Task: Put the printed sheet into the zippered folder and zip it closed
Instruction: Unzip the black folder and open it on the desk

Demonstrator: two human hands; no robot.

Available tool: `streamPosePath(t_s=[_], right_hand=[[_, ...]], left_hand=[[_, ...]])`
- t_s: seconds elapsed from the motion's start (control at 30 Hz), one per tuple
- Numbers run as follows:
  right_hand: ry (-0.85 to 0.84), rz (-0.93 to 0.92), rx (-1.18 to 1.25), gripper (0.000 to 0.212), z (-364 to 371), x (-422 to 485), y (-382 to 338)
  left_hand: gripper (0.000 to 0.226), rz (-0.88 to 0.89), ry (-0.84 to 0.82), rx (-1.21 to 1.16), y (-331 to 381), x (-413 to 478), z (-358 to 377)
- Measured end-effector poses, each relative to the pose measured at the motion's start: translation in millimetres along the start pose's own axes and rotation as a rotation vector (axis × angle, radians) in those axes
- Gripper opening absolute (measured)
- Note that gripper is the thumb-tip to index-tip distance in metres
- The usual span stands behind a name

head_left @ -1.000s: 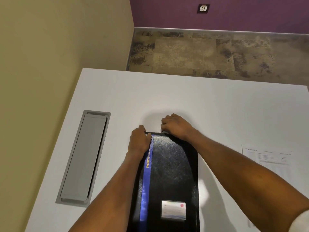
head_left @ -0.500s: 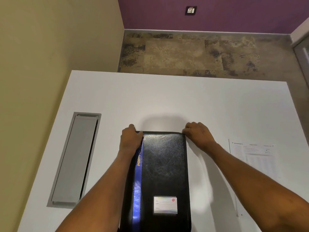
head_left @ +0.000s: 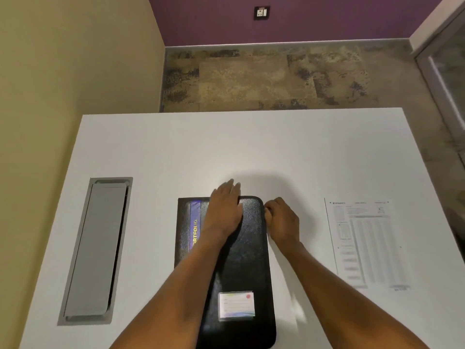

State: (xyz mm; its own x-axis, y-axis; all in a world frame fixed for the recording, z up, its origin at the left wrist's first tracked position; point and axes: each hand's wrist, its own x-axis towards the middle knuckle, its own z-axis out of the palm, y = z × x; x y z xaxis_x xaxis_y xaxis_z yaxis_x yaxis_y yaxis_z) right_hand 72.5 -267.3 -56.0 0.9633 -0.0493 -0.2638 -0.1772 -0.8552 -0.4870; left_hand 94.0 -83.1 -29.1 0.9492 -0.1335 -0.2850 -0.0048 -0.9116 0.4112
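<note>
We have the black leather-look zippered folder point(head_left: 241, 260) lying closed on the white counter point(head_left: 276, 152), long side running near to far. Our left hand point(head_left: 224, 210) lies flat and open across its far end, pressing it down and grasping nothing. Our right hand point(head_left: 283, 220) is curled at the folder's far right corner, fingers pinched together as if on the zipper pull, though the pull itself is too small to see.

The step in hand looks like unzipping, so the task is barely begun. The white printed sheet point(head_left: 364, 243) lies flat on the counter to the right, well apart from the folder and touched by neither hand.

We cannot tell what the folder holds, since it is shut; only a pale label card point(head_left: 236, 305) shows on the near part of its cover.

Next, we judge, the right-hand grip must run along the right edge towards us while the left hand keeps the folder from sliding. Then the cover can be lifted.
</note>
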Motion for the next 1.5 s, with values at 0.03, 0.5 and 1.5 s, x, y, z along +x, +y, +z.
streamPosePath(t_s=[0.03, 0.5, 1.5], right_hand=[[0.013, 0.019, 0.025, 0.019, 2.3, -0.8, -0.7], [0.066, 0.066, 0.094, 0.025, 15.6, -2.7, 4.5], [-0.105, 0.023, -0.106, 0.024, 23.4, -191.4, 64.6]], left_hand=[[0.063, 0.029, -0.044, 0.006, 9.4, 3.0, 6.3], [0.034, -0.088, -0.186, 0.079, 72.2, 21.9, 24.1], [0.036, -0.135, -0.161, 0.099, 68.4, 31.8, 32.8]])
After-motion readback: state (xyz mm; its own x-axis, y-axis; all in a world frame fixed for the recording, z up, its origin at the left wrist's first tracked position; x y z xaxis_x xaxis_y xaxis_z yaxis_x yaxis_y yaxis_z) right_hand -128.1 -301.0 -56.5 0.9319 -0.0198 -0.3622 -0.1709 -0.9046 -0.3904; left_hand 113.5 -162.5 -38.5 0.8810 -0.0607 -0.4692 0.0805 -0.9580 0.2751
